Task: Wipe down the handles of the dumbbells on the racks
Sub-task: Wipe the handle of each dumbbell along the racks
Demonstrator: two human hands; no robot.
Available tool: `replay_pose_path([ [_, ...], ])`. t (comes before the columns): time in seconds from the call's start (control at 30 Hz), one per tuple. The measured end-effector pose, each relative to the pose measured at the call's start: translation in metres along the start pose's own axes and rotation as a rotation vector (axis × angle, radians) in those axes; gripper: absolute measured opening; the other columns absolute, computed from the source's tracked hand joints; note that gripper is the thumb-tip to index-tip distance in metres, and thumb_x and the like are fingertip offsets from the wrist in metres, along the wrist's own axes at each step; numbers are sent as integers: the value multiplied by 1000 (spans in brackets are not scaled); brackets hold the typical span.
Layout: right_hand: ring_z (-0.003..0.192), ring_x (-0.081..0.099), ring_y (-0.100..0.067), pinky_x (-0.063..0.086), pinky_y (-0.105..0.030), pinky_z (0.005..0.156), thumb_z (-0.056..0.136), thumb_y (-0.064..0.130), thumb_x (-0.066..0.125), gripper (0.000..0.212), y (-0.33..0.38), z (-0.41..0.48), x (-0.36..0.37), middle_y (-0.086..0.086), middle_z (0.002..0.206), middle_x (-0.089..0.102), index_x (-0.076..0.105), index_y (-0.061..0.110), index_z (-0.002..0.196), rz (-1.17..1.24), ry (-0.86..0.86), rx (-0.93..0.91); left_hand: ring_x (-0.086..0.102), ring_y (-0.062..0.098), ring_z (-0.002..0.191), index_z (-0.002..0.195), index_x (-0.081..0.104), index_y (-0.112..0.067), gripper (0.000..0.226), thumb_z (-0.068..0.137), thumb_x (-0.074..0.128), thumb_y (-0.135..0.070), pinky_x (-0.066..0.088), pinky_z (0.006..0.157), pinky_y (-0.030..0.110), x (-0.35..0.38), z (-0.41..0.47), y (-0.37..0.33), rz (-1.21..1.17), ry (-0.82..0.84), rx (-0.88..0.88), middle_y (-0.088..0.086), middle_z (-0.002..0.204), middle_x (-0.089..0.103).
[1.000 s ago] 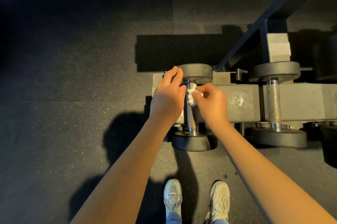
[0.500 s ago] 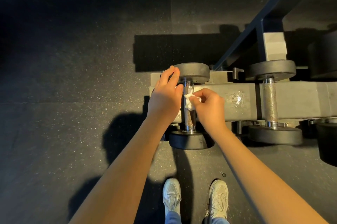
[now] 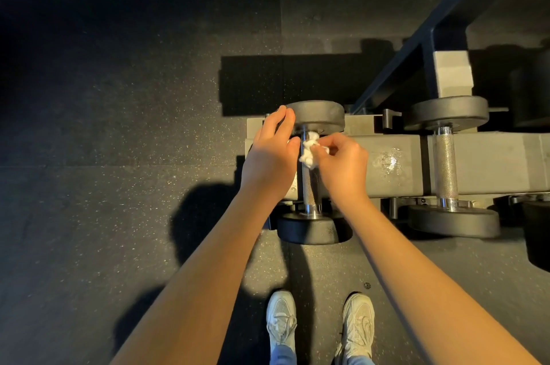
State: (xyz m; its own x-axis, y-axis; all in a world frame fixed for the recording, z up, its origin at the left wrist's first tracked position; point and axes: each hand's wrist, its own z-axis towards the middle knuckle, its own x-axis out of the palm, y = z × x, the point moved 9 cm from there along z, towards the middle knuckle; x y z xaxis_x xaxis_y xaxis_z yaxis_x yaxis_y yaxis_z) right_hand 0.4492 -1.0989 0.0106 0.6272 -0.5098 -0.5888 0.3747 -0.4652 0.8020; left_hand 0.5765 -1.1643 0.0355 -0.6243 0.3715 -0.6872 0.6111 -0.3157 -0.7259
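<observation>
1. Right hand [image 3: 345, 167] pinches a crumpled white tissue [image 3: 309, 150] against the handle [image 3: 309, 186] of the dumbbell [image 3: 315, 119] at the rack's [image 3: 491, 165] left end.
2. Left hand [image 3: 272, 156], fingers straight, rests on that dumbbell's far weight.
3. Second dumbbell [image 3: 446, 168] sits to the right.

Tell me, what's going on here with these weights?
A person stands over a low rack, cleaning dumbbells. Their right hand pinches a crumpled white wipe against the far end of the metal handle of the end dumbbell. Their left hand lies alongside, fingers straight and reaching to the dumbbell's far head. The next dumbbell along the rack is not being touched.
</observation>
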Motion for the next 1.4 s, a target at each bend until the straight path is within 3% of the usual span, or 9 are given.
replay_pose_path([
  [0.13, 74, 58, -17, 47, -28, 67, 86, 9, 66, 4, -2, -7, 0, -6, 84, 65, 69, 7, 87, -36, -18, -56, 28, 9, 138, 150, 25, -18, 49, 102, 37, -18, 23, 86, -1, -1, 0, -1, -8, -5, 10, -4, 156, 24],
  [0.3, 72, 56, -14, 45, -23, 67, 81, -1, 67, 7, -12, -36, 0, -4, 82, 63, 69, 5, 81, -122, 133, -105, 32, 14, 138, 148, 28, -13, 47, 102, 38, -16, 29, 98, 13, -4, -1, -6, 24, -28, 53, 1, 155, 27],
  [0.57, 79, 58, -13, 40, -18, 69, 86, 9, 64, 9, 9, 4, 2, -6, 92, 67, 71, 7, 91, -59, -88, -89, 26, 13, 140, 149, 27, -13, 48, 102, 38, -17, 19, 101, 13, 0, 1, -1, -4, -16, 52, 0, 155, 25],
  [0.7, 74, 55, -10, 40, -10, 65, 83, 5, 69, 8, -6, -26, -2, -5, 87, 66, 72, 5, 91, -101, 8, -146, 28, 15, 140, 148, 29, -11, 48, 101, 40, -14, 19, 101, 11, -1, 0, -2, 3, -37, 74, 3, 154, 28],
  [0.83, 72, 57, -14, 46, -22, 67, 78, 2, 72, 6, -23, -49, -1, -5, 84, 66, 72, 6, 83, -138, 190, -84, 31, 18, 139, 146, 32, -7, 49, 100, 45, -13, 18, 102, 8, -4, -2, -6, 15, -22, 119, 7, 153, 32],
  [0.93, 73, 57, -14, 42, -11, 61, 80, 3, 71, 7, -25, -47, -4, -1, 82, 66, 73, 9, 83, -99, 247, 4, 42, 18, 130, 141, 41, -7, 46, 97, 50, -12, 33, 105, 19, -12, -9, -7, 52, -44, 128, 9, 144, 43],
  [1.13, 78, 66, -17, 57, -31, 71, 85, 5, 68, 17, -10, -36, -16, 2, 81, 67, 67, 22, 85, 157, 212, 91, 53, 7, 97, 139, 46, -19, 45, 95, 53, -24, 46, 87, 26, 23, -42, -4, -91, 309, -11, -5, 112, 52],
  [1.23, 78, 66, -21, 56, -39, 73, 87, 0, 62, 15, -16, -37, -8, -10, 86, 69, 69, 14, 89, 286, 255, 201, 51, 6, 92, 134, 53, -18, 44, 91, 59, -23, 38, 75, 13, 24, -36, -3, -73, 245, -17, -7, 104, 50],
  [1.4, 86, 65, -3, 52, -16, 78, 90, 0, 56, 19, -20, -40, -8, -3, 97, 68, 64, 9, 105, 501, 225, 252, 54, 5, 85, 120, 63, -14, 29, 92, 59, -18, 37, 69, 10, 10, -20, 4, -46, 36, -70, -3, 100, 61],
])
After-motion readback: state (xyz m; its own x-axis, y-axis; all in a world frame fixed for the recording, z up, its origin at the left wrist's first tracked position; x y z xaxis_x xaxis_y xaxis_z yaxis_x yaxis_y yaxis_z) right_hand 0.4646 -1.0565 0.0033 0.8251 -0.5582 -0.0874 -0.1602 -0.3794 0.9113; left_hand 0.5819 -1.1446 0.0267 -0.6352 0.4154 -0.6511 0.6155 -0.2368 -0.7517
